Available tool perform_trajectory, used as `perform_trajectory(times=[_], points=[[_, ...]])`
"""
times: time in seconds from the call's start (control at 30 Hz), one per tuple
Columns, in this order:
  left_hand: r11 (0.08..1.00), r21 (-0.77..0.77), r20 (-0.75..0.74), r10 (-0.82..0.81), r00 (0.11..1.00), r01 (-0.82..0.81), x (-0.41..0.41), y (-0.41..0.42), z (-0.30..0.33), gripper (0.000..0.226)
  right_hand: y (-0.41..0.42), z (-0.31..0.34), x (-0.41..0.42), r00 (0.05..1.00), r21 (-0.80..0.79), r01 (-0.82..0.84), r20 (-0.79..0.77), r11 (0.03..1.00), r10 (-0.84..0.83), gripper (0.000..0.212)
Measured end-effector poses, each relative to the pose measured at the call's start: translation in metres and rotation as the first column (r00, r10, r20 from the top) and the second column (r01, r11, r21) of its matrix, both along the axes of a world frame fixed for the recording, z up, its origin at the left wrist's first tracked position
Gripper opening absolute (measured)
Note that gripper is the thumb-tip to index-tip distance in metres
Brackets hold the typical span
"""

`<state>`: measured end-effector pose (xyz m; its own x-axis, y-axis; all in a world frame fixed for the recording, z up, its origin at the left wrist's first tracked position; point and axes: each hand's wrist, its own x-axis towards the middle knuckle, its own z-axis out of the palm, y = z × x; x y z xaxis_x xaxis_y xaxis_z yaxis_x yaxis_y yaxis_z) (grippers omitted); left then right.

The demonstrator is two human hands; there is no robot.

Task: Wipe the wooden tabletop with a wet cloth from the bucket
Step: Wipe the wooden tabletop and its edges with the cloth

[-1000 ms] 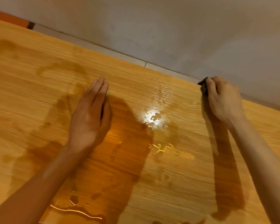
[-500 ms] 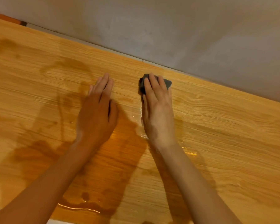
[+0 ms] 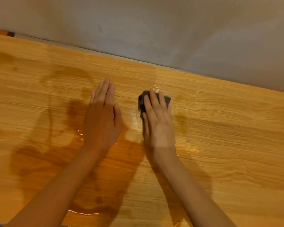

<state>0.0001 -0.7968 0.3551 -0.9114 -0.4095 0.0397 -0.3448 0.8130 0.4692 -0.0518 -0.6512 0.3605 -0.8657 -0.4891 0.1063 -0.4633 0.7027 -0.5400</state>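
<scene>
Right hand (image 3: 157, 118) presses flat on a dark cloth (image 3: 166, 99) far-centre on the wet desk (image 3: 228, 145), its fingers toward the wall; left hand (image 3: 103, 117), flat and empty, lies just left of it

Plain indoor room, kind unclear — wood-grain tabletop (image 3: 220, 128) against a bare grey wall (image 3: 170, 30)

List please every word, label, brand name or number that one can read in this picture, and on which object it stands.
None: no readable text appears anywhere.
The wooden tabletop, the dark cloth under the right hand, the left hand and the grey wall carry no print, label or number.
</scene>
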Motion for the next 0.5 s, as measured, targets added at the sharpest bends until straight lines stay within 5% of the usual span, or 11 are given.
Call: perform_trajectory(times=[0.1, 0.27, 0.37, 0.5], points=[[1.000, -0.007, -0.002, -0.004, 1.000, 0.004, -0.001, 0.000, -0.001, 0.053, 0.018, 0.009, 0.005, 0.991, 0.084, -0.132, 0.014, 0.988, 0.131, 0.048], [1.000, -0.015, -0.003, -0.002, 1.000, 0.002, -0.002, -0.001, 0.000, 0.053, -0.008, 0.009, -0.096, 0.987, 0.150, 0.159, -0.025, 0.976, -0.157, 0.048], [1.000, -0.012, 0.006, -0.003, 1.000, 0.003, -0.001, -0.001, -0.001, 0.053, -0.004, 0.003, -0.059, 0.979, 0.084, 0.201, -0.038, 0.976, -0.198, 0.045], [0.999, -0.031, 0.006, -0.017, 1.000, 0.017, -0.002, -0.001, -0.002, 0.054, 0.024, 0.006, 0.025, 1.000, 0.095, 0.018, -0.018, 0.995, -0.017, 0.045]])
